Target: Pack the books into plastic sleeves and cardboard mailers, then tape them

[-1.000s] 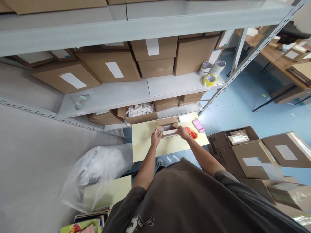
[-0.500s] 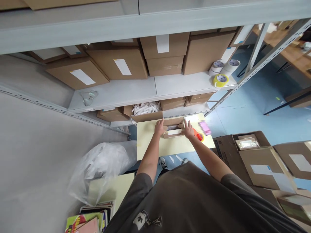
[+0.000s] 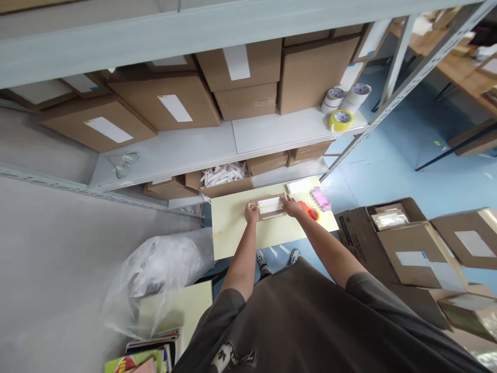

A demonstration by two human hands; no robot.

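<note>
A small cardboard box (image 3: 271, 213) with a white label on its top lies on the pale yellow table (image 3: 229, 228), its lid down. My left hand (image 3: 252, 212) is closed at the box's left end, fingers curled against it. At the opposite end, my right hand (image 3: 290, 204) grips the edge, with fingers over the lid. Just right of that hand lies an orange-red tape dispenser (image 3: 308, 210). Beyond it is a blurred-out pink item (image 3: 320, 199). A white paper or label stack (image 3: 298, 186) rests at the table's far edge.
Behind the table rises a grey metal shelf (image 3: 202, 142) with cardboard boxes, tape rolls (image 3: 341, 120) and safety glasses (image 3: 125, 165). An open box of white pieces (image 3: 223, 175) sits low. A plastic bag (image 3: 166, 264) stands left; large cartons (image 3: 404, 254) stand right.
The box's lid was up with its inside showing; now it is folded down flat. My hands have come from the raised flaps to the two ends. The view has shifted slightly.
</note>
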